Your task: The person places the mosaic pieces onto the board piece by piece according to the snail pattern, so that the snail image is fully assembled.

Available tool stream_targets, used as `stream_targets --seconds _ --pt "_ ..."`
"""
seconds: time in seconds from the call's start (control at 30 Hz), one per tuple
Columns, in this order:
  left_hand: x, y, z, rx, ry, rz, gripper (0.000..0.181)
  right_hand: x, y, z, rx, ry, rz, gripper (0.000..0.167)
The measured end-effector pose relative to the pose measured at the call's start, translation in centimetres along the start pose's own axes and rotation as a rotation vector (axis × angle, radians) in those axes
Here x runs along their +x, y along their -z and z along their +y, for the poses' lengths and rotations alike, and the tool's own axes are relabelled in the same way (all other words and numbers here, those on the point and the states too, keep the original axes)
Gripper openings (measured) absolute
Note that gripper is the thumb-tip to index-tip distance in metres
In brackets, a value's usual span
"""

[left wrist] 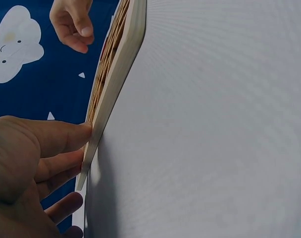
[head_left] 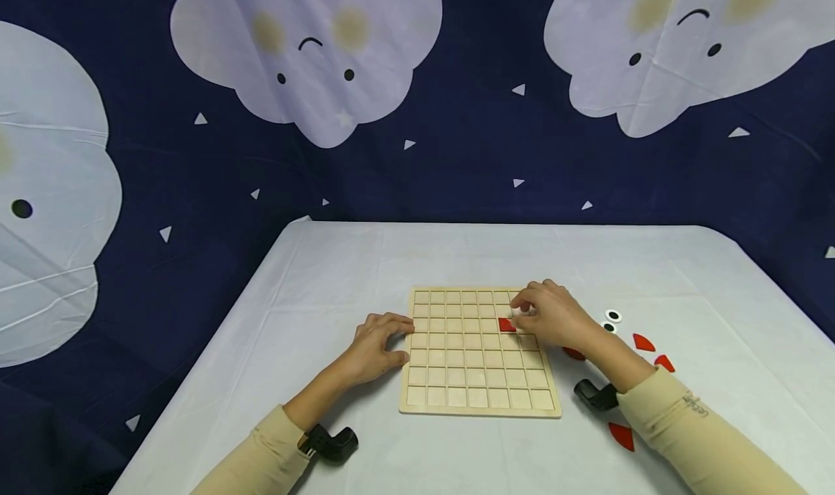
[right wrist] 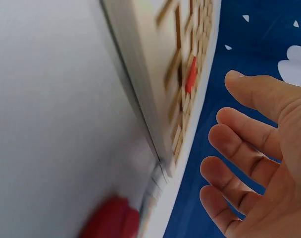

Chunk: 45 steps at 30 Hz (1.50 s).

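Note:
A wooden grid board (head_left: 479,412) lies flat, with one red piece (head_left: 506,325) in a cell of its upper right part. My left hand (head_left: 373,350) rests against the board's left edge; in the left wrist view the thumb and fingers of that hand (left wrist: 31,153) touch the rim (left wrist: 111,94), fairly straight. Over the board's right side, beside the red piece, is my right hand (head_left: 554,314). The right wrist view shows this hand (right wrist: 259,158) with spread, slightly bent fingers and nothing held, away from the red piece (right wrist: 191,75).
Right of the board lie two white rings with black centres (head_left: 613,315) (head_left: 609,327) and several red rounded wedges, among them one by the right sleeve (head_left: 622,436). Black wrist cameras sit at both cuffs. A dark blue cloth with clouds (head_left: 306,46) hangs behind the white table (head_left: 365,256).

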<state>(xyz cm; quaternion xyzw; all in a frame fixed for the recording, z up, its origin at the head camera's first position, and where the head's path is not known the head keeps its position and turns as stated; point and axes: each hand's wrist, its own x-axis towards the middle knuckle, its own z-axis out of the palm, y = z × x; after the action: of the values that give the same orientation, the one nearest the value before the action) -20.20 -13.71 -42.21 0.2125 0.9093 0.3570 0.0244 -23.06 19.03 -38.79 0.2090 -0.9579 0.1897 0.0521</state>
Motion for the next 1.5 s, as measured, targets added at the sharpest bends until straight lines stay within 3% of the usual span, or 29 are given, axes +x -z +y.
stream_targets --seconds 0.63,1.17,1.5 --pt "0.0 0.0 0.2 -0.002 0.021 -0.005 0.042 -5.1 2.4 3.1 -0.028 -0.101 0.018 0.024" --pt "0.0 0.0 0.1 0.006 0.014 -0.002 0.042 -7.7 2.0 4.5 -0.119 -0.139 -0.006 0.015" --pt "0.0 0.0 0.1 0.014 0.004 0.004 0.042 -7.9 1.6 4.3 -0.118 -0.11 -0.02 0.019"
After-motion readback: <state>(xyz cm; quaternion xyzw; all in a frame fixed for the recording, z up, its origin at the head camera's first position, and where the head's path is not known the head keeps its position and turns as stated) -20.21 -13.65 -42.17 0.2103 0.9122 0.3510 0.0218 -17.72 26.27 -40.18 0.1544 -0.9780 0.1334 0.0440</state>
